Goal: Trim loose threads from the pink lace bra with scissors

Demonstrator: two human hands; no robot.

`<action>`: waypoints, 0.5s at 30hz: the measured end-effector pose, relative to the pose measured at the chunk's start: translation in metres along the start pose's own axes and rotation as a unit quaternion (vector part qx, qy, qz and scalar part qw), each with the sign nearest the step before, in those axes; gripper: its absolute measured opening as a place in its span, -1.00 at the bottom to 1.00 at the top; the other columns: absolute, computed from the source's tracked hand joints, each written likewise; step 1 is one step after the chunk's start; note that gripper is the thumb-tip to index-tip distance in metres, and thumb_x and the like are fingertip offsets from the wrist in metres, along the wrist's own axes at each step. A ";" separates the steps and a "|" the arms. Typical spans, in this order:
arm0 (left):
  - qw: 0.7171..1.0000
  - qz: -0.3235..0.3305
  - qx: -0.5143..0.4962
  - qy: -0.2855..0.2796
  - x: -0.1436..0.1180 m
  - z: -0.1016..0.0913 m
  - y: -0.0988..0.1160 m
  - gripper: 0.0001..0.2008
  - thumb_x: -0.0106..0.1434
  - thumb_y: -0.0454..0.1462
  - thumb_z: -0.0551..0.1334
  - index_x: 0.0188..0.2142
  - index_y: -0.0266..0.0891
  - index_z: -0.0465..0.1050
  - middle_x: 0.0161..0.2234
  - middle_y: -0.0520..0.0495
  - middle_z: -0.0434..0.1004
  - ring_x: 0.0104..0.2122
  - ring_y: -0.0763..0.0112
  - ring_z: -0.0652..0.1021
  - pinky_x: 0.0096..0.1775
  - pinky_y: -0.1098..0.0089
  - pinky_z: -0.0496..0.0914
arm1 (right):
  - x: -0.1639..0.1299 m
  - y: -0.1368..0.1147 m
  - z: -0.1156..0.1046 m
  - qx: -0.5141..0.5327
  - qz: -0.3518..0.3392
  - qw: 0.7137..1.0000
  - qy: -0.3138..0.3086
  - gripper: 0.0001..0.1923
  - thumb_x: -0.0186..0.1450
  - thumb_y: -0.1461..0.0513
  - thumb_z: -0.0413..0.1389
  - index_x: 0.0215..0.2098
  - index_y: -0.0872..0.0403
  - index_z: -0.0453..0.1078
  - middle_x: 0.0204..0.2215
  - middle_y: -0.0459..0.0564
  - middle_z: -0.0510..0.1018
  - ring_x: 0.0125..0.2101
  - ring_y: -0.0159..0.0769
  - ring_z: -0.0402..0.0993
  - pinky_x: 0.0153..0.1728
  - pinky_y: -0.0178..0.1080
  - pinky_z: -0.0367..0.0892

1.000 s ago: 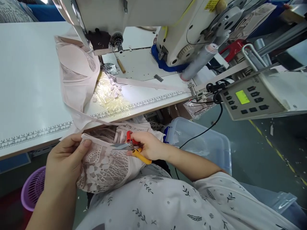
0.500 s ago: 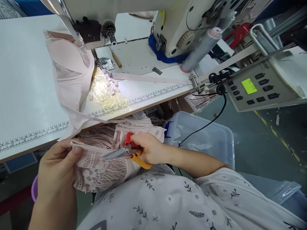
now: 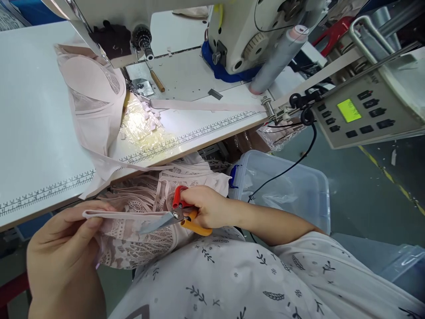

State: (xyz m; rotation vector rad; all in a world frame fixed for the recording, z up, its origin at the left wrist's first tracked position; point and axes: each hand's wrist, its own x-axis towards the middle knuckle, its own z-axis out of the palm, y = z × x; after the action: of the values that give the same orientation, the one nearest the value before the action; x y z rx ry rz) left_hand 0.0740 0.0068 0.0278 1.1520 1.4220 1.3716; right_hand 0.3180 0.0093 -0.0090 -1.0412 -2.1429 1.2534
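Note:
Between thumb and fingers my left hand [image 3: 71, 239] pinches the banded edge of a pale pink lace bra [image 3: 133, 248], which hangs over my lap. My right hand [image 3: 209, 206] is wrapped round the red and orange handles of a pair of scissors [image 3: 177, 212]. The blades point left, lying against the lace just below the band. Whether the blades are fully closed is hard to make out. On the table [image 3: 29, 119], another pale pink bra [image 3: 88, 79] lies by the sewing machine, and its strap hangs over the front edge.
A sewing machine [image 3: 229, 48] stands at the back, with a wooden-handled tool [image 3: 157, 81] on its bed. Fabric scraps [image 3: 151, 117] lie on yellow plastic. A control box [image 3: 368, 110] juts out at right. A clear plastic bin [image 3: 282, 177] sits below, crossed by a black cable [image 3: 288, 170].
My left hand has moved left, drawing the bra's edge out straighter. My right hand and the scissors have hardly moved. The view has shifted slightly.

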 end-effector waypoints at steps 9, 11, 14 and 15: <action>0.997 0.003 0.002 0.073 0.006 -0.020 -0.015 -0.89 -0.07 -0.36 0.40 -0.51 -0.21 0.52 -0.49 0.04 0.59 -0.46 0.37 0.53 -0.42 0.42 0.43 | -0.022 0.021 -0.027 -0.082 -0.032 0.996 -0.003 -0.86 0.13 0.32 -0.02 -0.54 0.05 0.08 -0.58 -0.10 0.29 -0.54 -0.38 0.15 -0.51 -0.34 0.07; 0.998 0.023 -0.019 0.060 0.009 -0.022 -0.018 -0.88 -0.08 -0.34 0.42 -0.51 -0.22 0.51 -0.50 0.02 0.59 -0.46 0.35 0.53 -0.41 0.40 0.44 | -0.029 0.028 -0.034 -0.085 -0.022 0.996 -0.008 -0.83 0.12 0.31 -0.02 -0.56 0.05 0.05 -0.59 -0.11 0.26 -0.55 -0.40 0.13 -0.52 -0.35 0.05; 0.998 0.014 -0.025 0.058 0.010 -0.023 -0.021 -0.86 -0.09 -0.32 0.43 -0.52 -0.21 0.49 -0.52 0.05 0.58 -0.45 0.38 0.53 -0.35 0.41 0.45 | -0.039 0.038 -0.042 -0.067 0.016 0.998 -0.005 -0.76 0.15 0.27 0.02 -0.58 0.05 0.02 -0.61 -0.15 0.22 -0.57 -0.44 0.08 -0.55 -0.37 0.02; 0.998 0.005 -0.007 0.058 0.010 -0.025 -0.021 -0.86 -0.07 -0.30 0.42 -0.51 -0.19 0.48 -0.50 0.08 0.57 -0.43 0.40 0.52 -0.33 0.41 0.44 | -0.041 0.041 -0.044 -0.060 0.032 0.998 0.004 -0.73 0.16 0.24 0.03 -0.59 0.05 0.01 -0.62 -0.17 0.19 -0.58 -0.45 0.06 -0.55 -0.38 0.01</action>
State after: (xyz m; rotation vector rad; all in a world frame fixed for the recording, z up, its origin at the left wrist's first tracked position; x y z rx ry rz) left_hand 0.0464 0.0113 0.0084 1.0877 1.4880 1.4734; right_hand 0.3892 0.0134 -0.0238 -1.1704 -2.2172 1.1592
